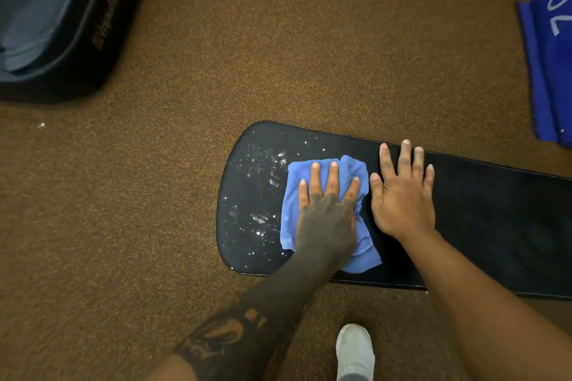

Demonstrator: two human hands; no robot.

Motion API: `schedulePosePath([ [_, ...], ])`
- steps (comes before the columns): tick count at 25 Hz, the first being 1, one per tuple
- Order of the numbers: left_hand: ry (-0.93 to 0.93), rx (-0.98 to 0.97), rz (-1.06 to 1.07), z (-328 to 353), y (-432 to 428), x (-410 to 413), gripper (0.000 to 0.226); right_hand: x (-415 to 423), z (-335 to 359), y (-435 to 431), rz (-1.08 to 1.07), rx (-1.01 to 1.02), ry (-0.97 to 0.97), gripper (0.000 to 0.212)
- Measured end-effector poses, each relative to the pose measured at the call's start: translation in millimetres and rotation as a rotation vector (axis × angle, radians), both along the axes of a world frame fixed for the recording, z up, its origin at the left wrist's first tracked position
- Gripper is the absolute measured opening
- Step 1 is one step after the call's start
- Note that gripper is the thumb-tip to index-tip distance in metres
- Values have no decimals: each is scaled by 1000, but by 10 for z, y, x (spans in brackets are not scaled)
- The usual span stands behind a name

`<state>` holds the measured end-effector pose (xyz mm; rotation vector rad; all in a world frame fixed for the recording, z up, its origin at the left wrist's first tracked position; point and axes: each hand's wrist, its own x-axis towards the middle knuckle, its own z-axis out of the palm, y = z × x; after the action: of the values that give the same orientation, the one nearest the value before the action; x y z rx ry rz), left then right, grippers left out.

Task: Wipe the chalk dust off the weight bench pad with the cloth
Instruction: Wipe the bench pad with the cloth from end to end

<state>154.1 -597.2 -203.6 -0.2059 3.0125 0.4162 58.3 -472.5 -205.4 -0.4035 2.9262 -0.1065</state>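
Pressing the blue cloth [325,213] flat with a spread left hand [325,213], push toward the white chalk dust [263,195] on the bench pad [479,226]; the right hand [402,195], spread too, steadies it

Bench pad [483,219] runs out past right edge; far end unseen. Left hand [325,213] covers middle of cloth [356,170], pad beneath hidden. Dark equipment [55,25] cut by left edge, gold lettering unreadable; white shoe [355,349] cropped at bottom.
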Motion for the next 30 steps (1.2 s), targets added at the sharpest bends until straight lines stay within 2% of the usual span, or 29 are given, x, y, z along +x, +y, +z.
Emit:
schedulePosePath([
  [4,11,-2,-13,-29,-27,-163,63,15,13,4,-3,-11,5,59],
  [8,-17,-139,-91,-33,-268,-567,59,9,-5,16,3,-7,21,60],
  [11,-72,-212,67,59,-825,-939,58,10,-20,21,4,-13,19,62],
  [14,-101,-139,146,96,-1057,-750,55,23,-11,18,0,-10,24,62],
  [18,-132,-126,-85,85,-545,-410,74,16,-9,0,-3,-4,21,63],
  [21,-115,-141,-151,90,-564,-667,80,11,-14,4,2,-2,18,63],
  [25,-135,-209,-31,139,-966,-874,63,19,-3,12,3,0,13,63],
  [28,-87,-122,61,195,-1194,-633,73,17,-3,13,6,-4,19,63],
  [30,-20,-117,108,214,-1015,-388,67,18,-5,9,3,-4,15,62],
])
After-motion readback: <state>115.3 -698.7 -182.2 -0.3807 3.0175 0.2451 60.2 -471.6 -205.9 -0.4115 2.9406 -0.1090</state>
